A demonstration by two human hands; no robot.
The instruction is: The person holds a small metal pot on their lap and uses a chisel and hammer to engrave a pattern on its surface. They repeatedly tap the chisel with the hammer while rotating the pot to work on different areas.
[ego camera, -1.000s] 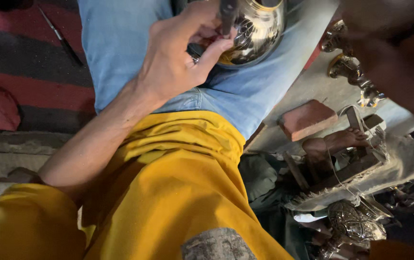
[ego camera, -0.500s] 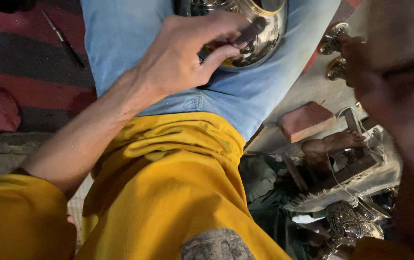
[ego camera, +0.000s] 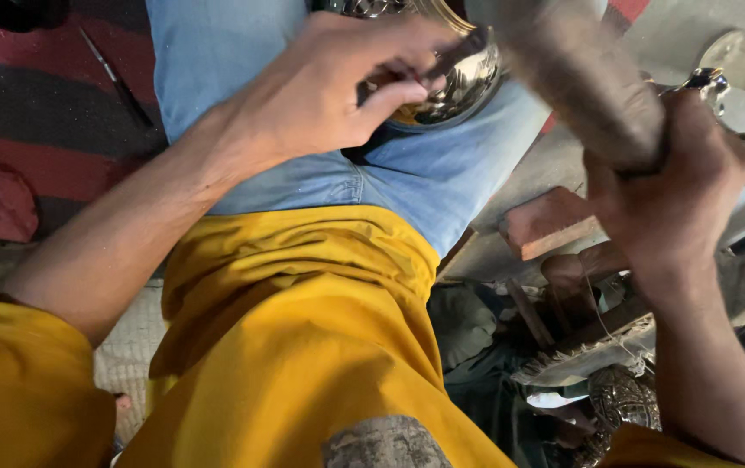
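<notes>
From my feed, the left hand (ego camera: 320,95) pinches a thin dark tool (ego camera: 455,54) against the shiny engraved brass bowl (ego camera: 463,82) resting on the blue-jeaned lap (ego camera: 407,178). Right hand (ego camera: 671,186) is fisted tight around a thick, worn wooden mallet handle (ego camera: 585,78), just beside the bowl.

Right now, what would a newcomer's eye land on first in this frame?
First the yellow garment filling the lower middle. Then, at top centre, the left hand pinching a thin tool against a shiny metal vessel on the jeans-clad lap, and the right hand gripping a thick blurred mallet.
</notes>
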